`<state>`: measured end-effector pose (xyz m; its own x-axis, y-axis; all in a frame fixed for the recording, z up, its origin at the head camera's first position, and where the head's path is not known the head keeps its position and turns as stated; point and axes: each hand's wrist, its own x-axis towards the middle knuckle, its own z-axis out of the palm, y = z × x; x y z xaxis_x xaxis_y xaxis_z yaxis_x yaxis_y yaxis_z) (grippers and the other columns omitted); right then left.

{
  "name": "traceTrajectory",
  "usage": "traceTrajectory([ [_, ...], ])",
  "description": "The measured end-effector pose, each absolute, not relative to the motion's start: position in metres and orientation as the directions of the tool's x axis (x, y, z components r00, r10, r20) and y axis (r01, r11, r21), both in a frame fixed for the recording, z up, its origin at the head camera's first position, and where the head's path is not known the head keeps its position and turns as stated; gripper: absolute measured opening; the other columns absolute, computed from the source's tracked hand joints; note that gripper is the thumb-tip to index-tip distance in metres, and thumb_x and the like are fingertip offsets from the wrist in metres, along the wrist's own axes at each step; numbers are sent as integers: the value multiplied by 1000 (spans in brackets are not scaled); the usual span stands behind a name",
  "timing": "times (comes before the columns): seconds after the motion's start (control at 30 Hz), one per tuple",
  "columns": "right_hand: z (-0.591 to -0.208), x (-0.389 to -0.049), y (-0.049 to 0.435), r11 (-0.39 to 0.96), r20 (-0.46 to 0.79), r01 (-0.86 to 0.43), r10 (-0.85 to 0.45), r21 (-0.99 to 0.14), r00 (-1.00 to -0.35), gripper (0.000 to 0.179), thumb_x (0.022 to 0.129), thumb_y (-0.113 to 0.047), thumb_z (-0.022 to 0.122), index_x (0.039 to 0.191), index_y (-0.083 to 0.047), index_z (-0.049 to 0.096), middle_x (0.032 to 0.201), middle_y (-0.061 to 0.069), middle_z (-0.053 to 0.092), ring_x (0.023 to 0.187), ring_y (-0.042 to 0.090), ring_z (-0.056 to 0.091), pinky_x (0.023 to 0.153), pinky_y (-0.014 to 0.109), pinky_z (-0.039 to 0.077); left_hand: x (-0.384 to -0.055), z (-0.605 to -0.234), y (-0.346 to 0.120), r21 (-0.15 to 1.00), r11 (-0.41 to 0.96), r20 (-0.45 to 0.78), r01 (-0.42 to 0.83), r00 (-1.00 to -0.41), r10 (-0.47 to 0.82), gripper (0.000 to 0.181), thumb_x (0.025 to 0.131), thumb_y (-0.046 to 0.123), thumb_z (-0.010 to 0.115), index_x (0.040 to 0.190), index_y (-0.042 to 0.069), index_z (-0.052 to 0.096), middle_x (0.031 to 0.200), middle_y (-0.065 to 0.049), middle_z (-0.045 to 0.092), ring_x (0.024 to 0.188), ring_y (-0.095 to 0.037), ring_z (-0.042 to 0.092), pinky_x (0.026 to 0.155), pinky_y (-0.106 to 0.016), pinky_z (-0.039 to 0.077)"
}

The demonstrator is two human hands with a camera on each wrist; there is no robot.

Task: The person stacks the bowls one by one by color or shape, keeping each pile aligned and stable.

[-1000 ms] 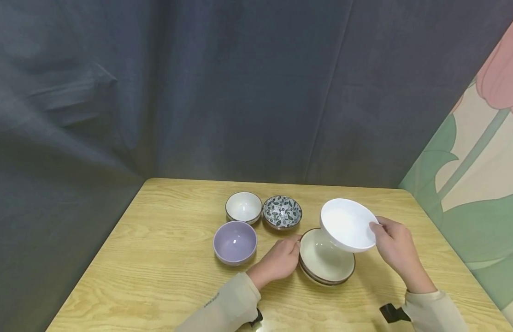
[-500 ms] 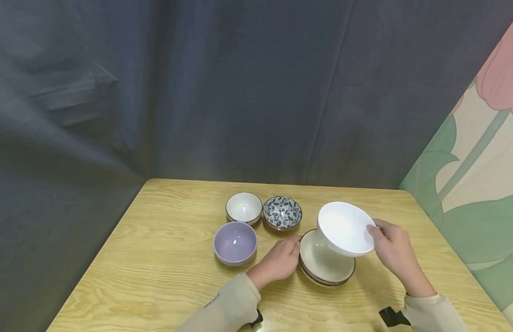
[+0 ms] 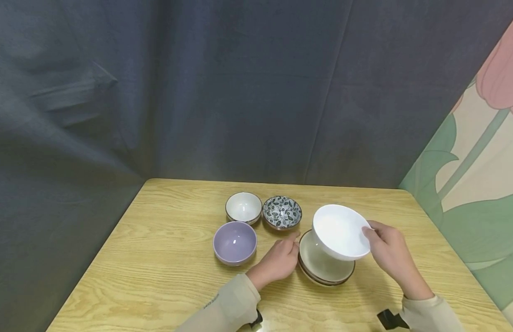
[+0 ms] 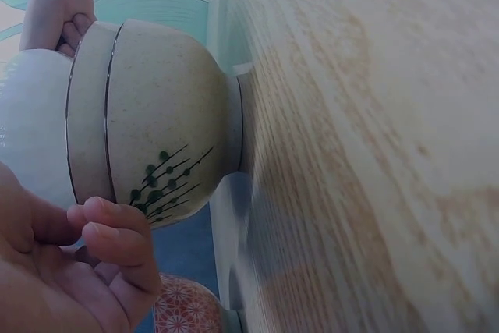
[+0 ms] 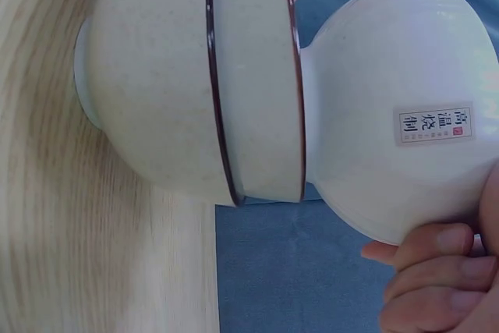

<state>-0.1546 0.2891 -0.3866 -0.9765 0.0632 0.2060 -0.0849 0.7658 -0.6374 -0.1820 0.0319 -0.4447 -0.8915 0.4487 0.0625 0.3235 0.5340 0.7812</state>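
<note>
We've got the white bowl (image 3: pixel 341 230) pinched by its rim in our right hand (image 3: pixel 388 244), lying left of those fingers, tilted over the stacked cream bowls (image 3: pixel 316 263). Our left hand's (image 3: pixel 278 259) at the stack's left rim, fingers curled, can't tell if gripping.

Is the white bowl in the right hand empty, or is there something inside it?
Empty: in the head view, the white bowl held by the right hand shows a bare, plain white inside.

White bowl (image 3: pixel 339 233) (tilted) over cream bowls (image 3: pixel 316 263)
</note>
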Motion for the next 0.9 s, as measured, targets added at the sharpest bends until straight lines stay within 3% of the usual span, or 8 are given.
traceTrajectory([
  [0.5,-392,-154,287,772,171,-80,38,-630,-984,41,106,-19,41,124,9,64,112,24,70,100,29,63,72,25,49,-184,-446,32,799,513,62,313,-892,447,46,107,17,31,147,-2,45,147,-16,52,136,-32,48,114,-44,37],
  [0.9,-396,-152,284,766,146,-75,25,-639,-989,41,106,-18,40,127,11,61,114,26,69,99,29,64,71,27,50,-185,-445,31,813,492,75,311,-894,441,45,107,16,30,146,0,45,143,-19,55,135,-32,49,113,-45,38],
])
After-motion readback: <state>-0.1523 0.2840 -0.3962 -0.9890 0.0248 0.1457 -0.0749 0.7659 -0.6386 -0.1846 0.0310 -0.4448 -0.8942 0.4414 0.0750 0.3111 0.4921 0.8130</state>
